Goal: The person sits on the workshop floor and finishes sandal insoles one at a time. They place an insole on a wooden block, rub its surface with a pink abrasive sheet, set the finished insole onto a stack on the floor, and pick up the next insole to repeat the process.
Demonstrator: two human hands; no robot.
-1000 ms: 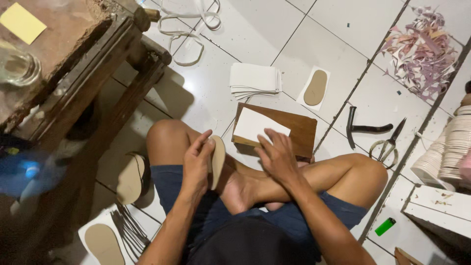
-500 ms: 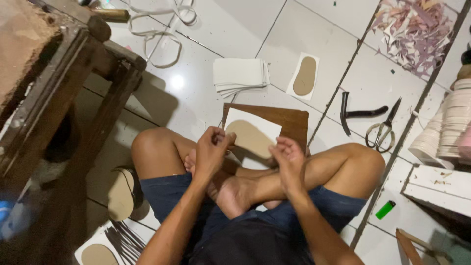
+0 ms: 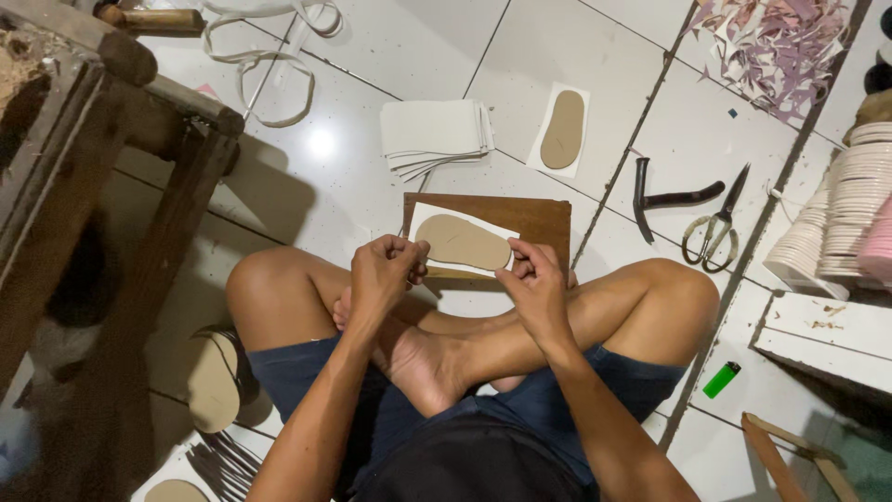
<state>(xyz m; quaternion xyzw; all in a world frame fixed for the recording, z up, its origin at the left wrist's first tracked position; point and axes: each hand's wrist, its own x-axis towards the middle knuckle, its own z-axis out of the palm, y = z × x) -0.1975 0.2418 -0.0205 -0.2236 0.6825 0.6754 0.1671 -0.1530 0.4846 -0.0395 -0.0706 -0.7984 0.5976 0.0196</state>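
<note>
I sit cross-legged on a white tiled floor. My left hand [image 3: 386, 271] and my right hand [image 3: 534, 284] together hold a tan sole-shaped insole [image 3: 462, 242] flat, one hand at each end. It lies over a white sheet [image 3: 429, 216] on a brown wooden board [image 3: 534, 218] in front of my knees. My left fingers pinch the heel end, my right fingers pinch the toe end.
A stack of white sheets [image 3: 435, 138] and another insole on white card [image 3: 562, 130] lie beyond the board. Scissors [image 3: 714, 228] and a dark curved tool [image 3: 662, 197] lie right. A wooden bench [image 3: 102, 139] stands left, stacked white discs [image 3: 850, 209] right, a green lighter [image 3: 722, 379] near my knee.
The insole went from upright in my left hand to lying flat over the white sheet on the board. Both hands moved forward and now grip its ends.
</note>
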